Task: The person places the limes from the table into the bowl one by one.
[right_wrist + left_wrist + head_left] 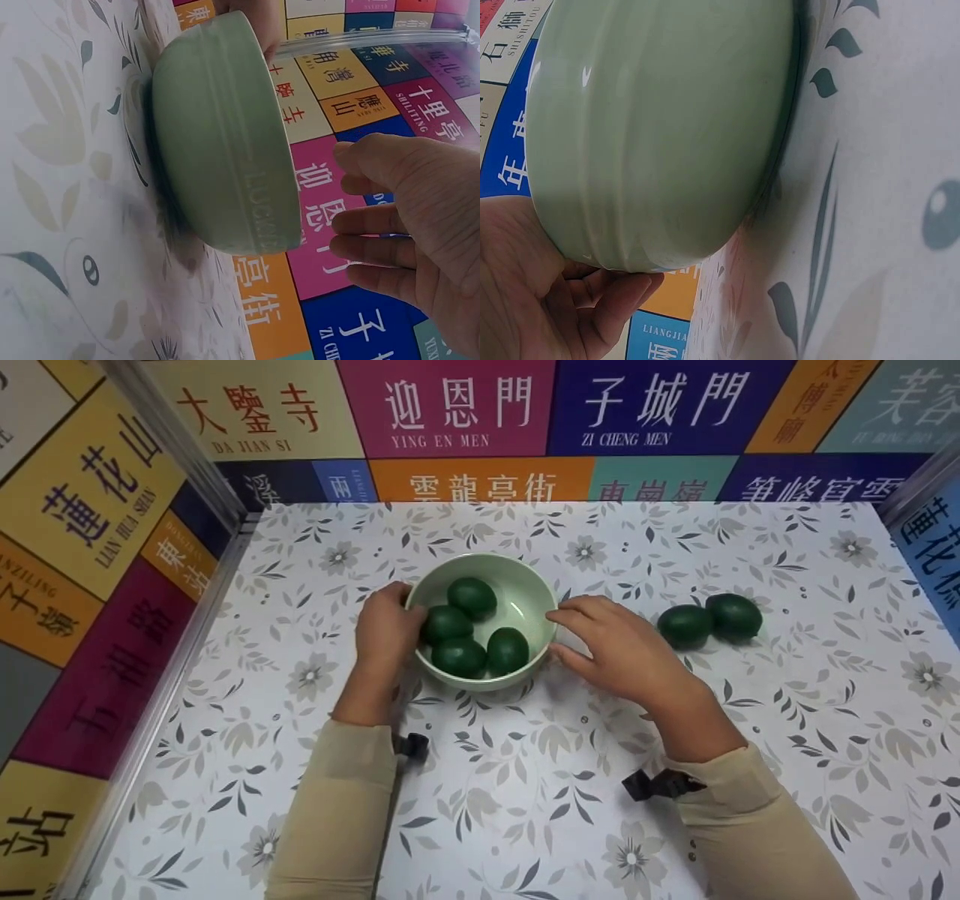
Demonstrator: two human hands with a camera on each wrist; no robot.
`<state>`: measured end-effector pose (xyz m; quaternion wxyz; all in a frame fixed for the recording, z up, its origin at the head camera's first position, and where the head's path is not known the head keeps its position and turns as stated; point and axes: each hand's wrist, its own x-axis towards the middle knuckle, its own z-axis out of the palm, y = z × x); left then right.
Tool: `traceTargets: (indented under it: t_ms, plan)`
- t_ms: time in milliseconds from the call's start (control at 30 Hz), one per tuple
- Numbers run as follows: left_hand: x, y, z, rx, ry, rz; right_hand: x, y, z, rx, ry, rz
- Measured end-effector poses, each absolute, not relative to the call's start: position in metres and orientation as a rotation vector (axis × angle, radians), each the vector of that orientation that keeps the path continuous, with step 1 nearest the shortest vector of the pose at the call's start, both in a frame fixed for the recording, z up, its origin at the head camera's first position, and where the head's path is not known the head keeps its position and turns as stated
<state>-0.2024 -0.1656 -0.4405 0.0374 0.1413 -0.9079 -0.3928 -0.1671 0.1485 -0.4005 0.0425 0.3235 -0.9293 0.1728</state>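
Bowl [536, 607] of pale green, its opening facing up, stands on a flower-patterned counter [525, 825], nearer the left edge than the right and well in from the back edge, as a person's two bare hands flank it. The left hand [384, 631] grips the bowl's left rim, its fingers [619, 311] clamped on the wall. The right hand [622, 645] is at the opposite side; the right wrist view shows its fingers [379, 251] held apart from the thumb and just clear of the rim. Four dark green fruits [459, 658] lie inside the bowl, three bunched toward its left side and one at the near right. Two more fruits [685, 626], touching each other, rest on the counter beyond the right hand, toward the right edge. Beige sleeves [330, 810] cover both forearms, and a small black device [413, 746] shows at each wrist. Behind the counter's back edge rises a wall of coloured panels [457, 409] bearing Chinese characters and romanised names, among them "YING EN MEN" and "ZI CHENG MEN"; similar panels line the left side.
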Motion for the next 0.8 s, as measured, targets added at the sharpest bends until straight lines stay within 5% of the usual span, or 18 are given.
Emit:
traceTargets:
  t_ms: [800]
  plan:
    - [-0.201,-0.164,-0.437,0.427,-2.778,-1.215,-0.173,0.182,-0.384,0.831,-2.878,0.568]
